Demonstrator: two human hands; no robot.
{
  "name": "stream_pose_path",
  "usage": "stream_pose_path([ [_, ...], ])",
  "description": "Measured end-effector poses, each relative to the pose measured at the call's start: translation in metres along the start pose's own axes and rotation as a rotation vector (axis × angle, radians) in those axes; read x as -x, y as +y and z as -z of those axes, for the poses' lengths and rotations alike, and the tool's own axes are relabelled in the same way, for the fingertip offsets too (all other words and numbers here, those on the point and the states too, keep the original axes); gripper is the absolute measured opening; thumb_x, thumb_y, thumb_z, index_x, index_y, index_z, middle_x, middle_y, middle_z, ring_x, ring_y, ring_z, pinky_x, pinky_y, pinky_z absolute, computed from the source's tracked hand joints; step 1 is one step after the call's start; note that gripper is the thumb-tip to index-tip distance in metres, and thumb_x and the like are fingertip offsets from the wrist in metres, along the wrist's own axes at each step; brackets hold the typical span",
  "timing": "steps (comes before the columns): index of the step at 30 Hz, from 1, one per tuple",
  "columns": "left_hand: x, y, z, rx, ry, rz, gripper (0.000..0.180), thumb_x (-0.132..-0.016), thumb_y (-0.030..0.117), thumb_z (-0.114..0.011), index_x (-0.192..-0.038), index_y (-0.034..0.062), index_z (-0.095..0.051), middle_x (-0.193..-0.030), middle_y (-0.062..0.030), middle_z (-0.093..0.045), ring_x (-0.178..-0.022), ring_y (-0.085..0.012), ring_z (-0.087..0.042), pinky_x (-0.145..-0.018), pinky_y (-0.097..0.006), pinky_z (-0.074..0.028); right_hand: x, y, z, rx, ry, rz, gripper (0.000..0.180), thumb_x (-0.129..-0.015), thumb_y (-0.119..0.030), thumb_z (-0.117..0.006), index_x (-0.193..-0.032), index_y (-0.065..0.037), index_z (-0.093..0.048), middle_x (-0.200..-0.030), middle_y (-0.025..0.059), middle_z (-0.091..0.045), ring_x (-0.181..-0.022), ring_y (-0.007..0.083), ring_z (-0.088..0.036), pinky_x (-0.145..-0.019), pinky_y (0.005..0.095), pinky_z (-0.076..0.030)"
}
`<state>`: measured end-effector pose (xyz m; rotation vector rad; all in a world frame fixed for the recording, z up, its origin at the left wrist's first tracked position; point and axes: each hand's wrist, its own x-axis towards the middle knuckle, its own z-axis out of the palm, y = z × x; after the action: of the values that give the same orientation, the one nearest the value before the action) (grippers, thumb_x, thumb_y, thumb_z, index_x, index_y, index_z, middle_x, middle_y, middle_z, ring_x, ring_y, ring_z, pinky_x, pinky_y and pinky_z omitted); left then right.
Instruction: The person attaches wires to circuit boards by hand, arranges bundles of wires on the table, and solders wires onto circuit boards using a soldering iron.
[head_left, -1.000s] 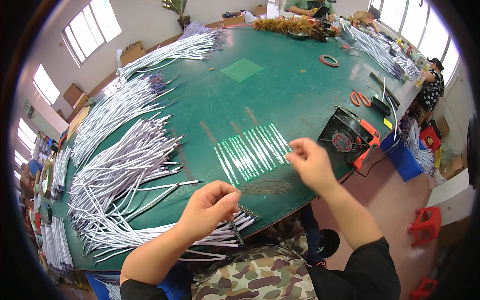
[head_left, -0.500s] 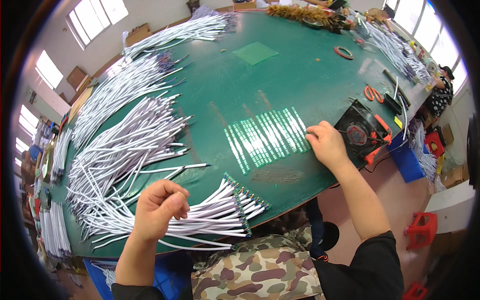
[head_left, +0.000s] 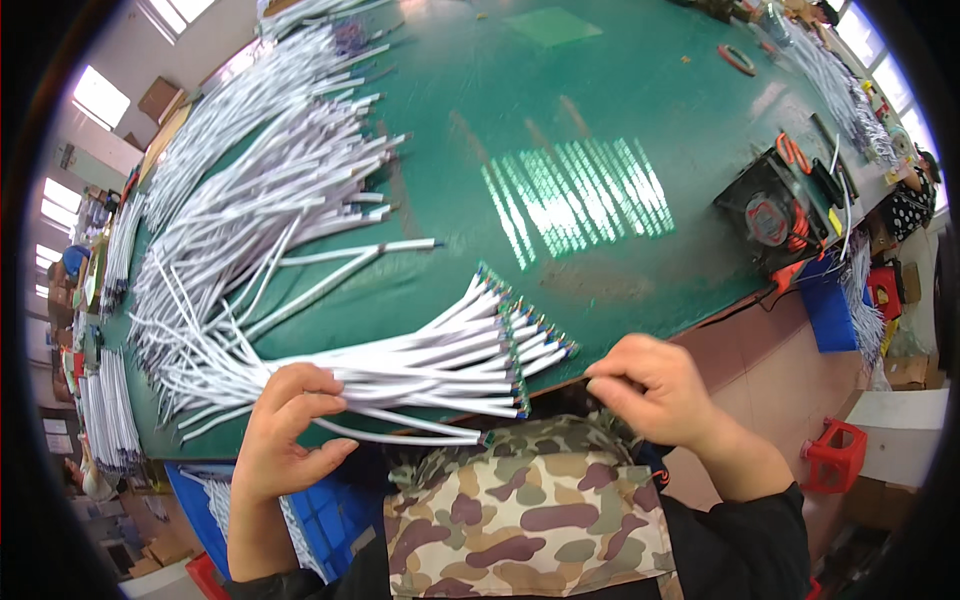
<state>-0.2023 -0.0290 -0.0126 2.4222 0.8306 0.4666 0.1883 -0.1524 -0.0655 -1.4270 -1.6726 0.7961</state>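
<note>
1. The bare left hand point(head_left: 290, 430) is left of and nearer the person than the landmark, a row of narrow, glossy green strips point(head_left: 550, 205). Its bent fingers and thumb stand wide apart at the edge of a bundle of round white cables point(head_left: 430, 365); whether they touch, I cannot tell.
2. The bare right hand point(head_left: 650, 390) is on the person's side of the row, slightly right. Its fingers curl, leaving a narrow gap to the thumb; I cannot tell whether something small is pinched there.
3. The bundle lies nearer the person than the row, to the left, its coloured wire ends fanned toward the right hand.
4. Beneath the row spreads a smooth green tabletop point(head_left: 640, 100), with brown scuffs point(head_left: 575, 115) just beyond the strips.
5. Left of the row is a heap of white cables point(head_left: 290, 175).
6. Right of it stands a square black fan point(head_left: 768, 215); beyond it lies a flat green sheet point(head_left: 553, 27).
7. Farther right, below table level, are a blue plastic bin point(head_left: 832, 308) and a red plastic stool point(head_left: 838, 455) on a pinkish floor point(head_left: 760, 350); far left, a bright window point(head_left: 100, 97).
</note>
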Motion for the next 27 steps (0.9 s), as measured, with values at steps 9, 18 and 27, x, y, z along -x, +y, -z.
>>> stream_pose_path([
  [9,0.005,0.032,-0.058,-0.271,-0.025,-0.393,0.026,-0.072,0.013,-0.075,-0.098,0.0102,-0.069,-0.114,-0.0052,-0.065,-0.107,-0.0254,-0.062,-0.089,-0.041,-0.049,0.02,0.0,-0.061,-0.585,-0.237,-0.609,0.033,-0.1,-0.027,-0.066,-0.114,0.003,-0.066,-0.094,0.0054,-0.071,-0.075,0.0083,-0.061,-0.067,0.026,-0.052],
  [18,-0.009,0.039,-0.097,-0.393,0.077,-0.408,0.026,-0.074,0.012,-0.07,-0.1,0.007,-0.069,-0.093,-0.0036,-0.061,-0.087,-0.0228,-0.06,-0.075,-0.038,-0.046,0.026,-0.013,-0.067,-0.677,-0.214,-0.645,0.027,-0.102,-0.027,-0.063,-0.109,-0.002,-0.068,-0.091,0.0027,-0.071,-0.073,0.006,-0.059,-0.063,0.0228,-0.048],
  [27,-0.041,0.069,-0.069,0.203,-0.073,-0.052,0.016,-0.087,0.002,-0.073,-0.103,0.0002,-0.07,-0.088,-0.0106,-0.064,-0.076,-0.0233,-0.063,-0.065,-0.033,-0.05,0.029,-0.034,-0.053,-0.756,-0.184,-0.542,0.029,-0.105,-0.026,-0.058,-0.116,-0.002,-0.068,-0.096,0.0029,-0.072,-0.074,0.0056,-0.06,-0.066,0.0218,-0.049],
])
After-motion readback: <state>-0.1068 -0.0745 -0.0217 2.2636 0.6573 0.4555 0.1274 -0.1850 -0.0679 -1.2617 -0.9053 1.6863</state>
